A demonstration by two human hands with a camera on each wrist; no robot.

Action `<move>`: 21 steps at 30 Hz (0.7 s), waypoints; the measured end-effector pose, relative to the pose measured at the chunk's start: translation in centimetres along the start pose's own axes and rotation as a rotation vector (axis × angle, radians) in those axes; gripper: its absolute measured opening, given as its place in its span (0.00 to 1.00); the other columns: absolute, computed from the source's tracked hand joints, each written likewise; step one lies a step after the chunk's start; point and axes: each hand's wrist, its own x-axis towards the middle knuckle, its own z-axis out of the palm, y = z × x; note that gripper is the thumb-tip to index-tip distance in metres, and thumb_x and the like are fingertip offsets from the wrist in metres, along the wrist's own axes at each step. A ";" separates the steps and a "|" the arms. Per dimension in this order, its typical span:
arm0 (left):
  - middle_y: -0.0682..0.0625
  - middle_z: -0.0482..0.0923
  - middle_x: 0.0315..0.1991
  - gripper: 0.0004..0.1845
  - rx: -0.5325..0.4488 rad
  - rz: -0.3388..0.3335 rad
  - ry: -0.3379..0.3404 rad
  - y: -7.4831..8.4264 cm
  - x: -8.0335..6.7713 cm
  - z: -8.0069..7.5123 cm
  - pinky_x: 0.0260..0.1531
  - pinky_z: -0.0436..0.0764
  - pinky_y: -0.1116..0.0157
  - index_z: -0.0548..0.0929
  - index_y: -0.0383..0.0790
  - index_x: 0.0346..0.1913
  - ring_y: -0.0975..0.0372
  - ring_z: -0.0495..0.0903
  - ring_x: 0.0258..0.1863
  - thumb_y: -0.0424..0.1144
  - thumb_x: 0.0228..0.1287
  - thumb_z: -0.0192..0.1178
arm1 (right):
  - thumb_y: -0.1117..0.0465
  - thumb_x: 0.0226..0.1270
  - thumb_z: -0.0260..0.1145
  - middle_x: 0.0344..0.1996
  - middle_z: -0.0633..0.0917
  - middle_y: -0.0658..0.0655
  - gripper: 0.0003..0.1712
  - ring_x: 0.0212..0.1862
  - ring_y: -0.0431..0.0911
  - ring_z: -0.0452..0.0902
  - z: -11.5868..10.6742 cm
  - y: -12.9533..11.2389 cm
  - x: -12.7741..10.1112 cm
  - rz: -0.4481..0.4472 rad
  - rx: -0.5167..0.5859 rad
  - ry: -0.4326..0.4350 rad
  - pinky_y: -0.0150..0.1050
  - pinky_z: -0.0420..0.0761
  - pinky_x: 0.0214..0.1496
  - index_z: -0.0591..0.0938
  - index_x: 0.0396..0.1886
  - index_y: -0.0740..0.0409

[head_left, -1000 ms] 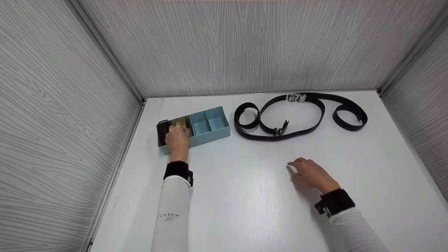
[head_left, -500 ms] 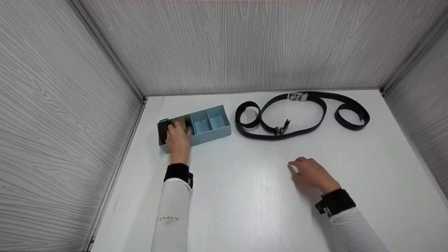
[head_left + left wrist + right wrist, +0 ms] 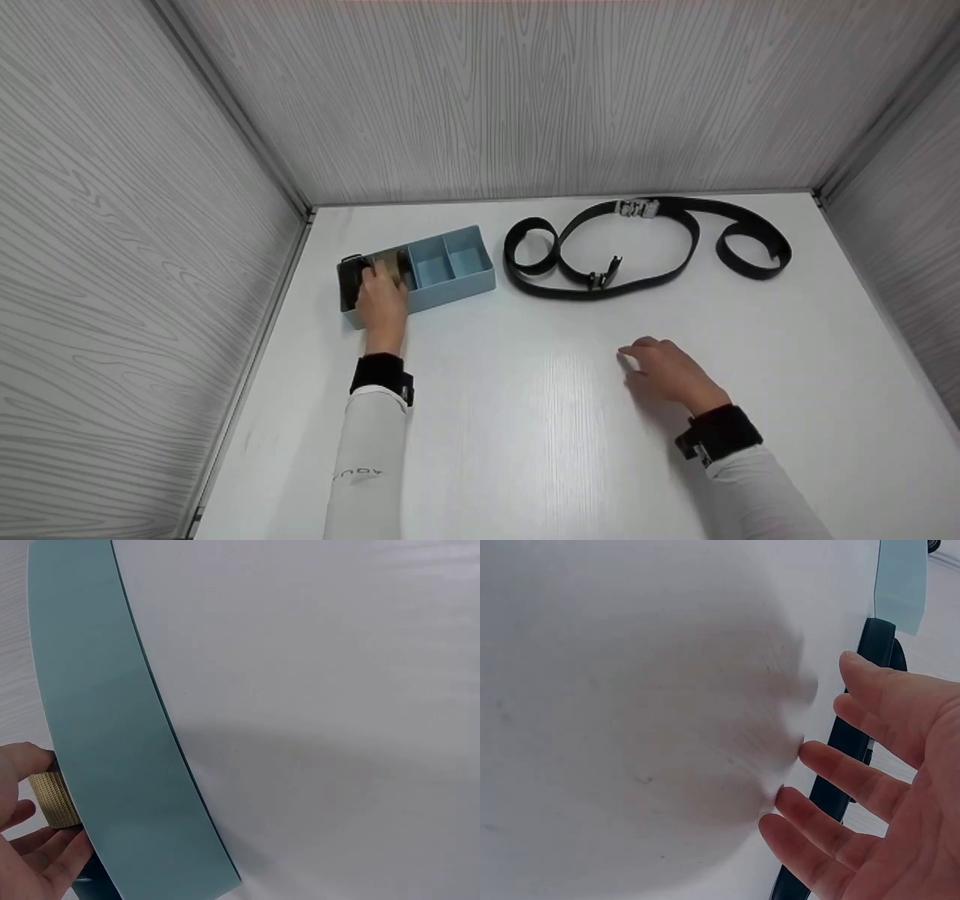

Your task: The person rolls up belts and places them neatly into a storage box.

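In the head view my left hand (image 3: 382, 300) reaches into the left part of a light blue divided box (image 3: 450, 291). Thumb and fingers pinch a tan woven roll (image 3: 389, 264), apparently a rolled webbing belt; the left wrist view shows its ribbed tan side (image 3: 55, 799) between them. At the box's left end sits a black rolled belt (image 3: 351, 281) with a wire-like buckle, partly behind the hand. My right hand (image 3: 667, 375) stays low over the white table with fingers spread and slightly bent, holding nothing.
Two black belts lie in loose loops at the back right, one with a silver buckle (image 3: 637, 208), the other with a dark buckle (image 3: 600, 280). Two right-hand box compartments (image 3: 466, 260) show bare bottoms. Grey wood-grain panels (image 3: 525, 97) enclose the table (image 3: 525, 420) behind and at both sides.
The left hand shifts only slightly at the tan roll, which shows a little more beside the fingers. The right hand keeps its place.
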 end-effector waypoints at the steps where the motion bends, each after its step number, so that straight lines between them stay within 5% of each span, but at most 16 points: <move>1: 0.35 0.71 0.56 0.26 0.005 -0.002 -0.013 0.0 0.0 -0.1 0.45 0.78 0.48 0.71 0.33 0.63 0.44 0.78 0.50 0.38 0.64 0.65 | 0.66 0.64 0.68 0.53 0.79 0.68 0.22 0.53 0.65 0.75 0.0 0.0 0.0 0.003 0.003 -0.001 0.58 0.73 0.56 0.80 0.58 0.65; 7: 0.31 0.65 0.61 0.28 0.049 0.056 0.007 0.4 -0.4 0.1 0.52 0.76 0.49 0.70 0.31 0.63 0.42 0.69 0.60 0.39 0.65 0.64 | 0.66 0.65 0.66 0.54 0.78 0.69 0.23 0.53 0.65 0.75 -0.4 -0.2 0.2 0.007 0.016 -0.024 0.58 0.73 0.56 0.79 0.60 0.65; 12: 0.30 0.61 0.64 0.27 0.064 0.294 0.050 2.2 -2.1 0.3 0.61 0.69 0.53 0.71 0.27 0.62 0.42 0.61 0.66 0.34 0.64 0.64 | 0.66 0.66 0.66 0.56 0.76 0.68 0.25 0.56 0.63 0.75 -1.3 -0.3 0.8 0.038 0.030 -0.056 0.57 0.75 0.54 0.76 0.62 0.66; 21: 0.36 0.67 0.64 0.23 0.140 0.693 -0.253 7.0 -8.2 0.8 0.55 0.75 0.53 0.76 0.37 0.62 0.47 0.70 0.63 0.41 0.65 0.64 | 0.63 0.66 0.66 0.70 0.60 0.68 0.37 0.43 0.61 0.80 -3.1 0.9 4.5 0.093 0.006 -0.014 0.53 0.80 0.38 0.63 0.71 0.67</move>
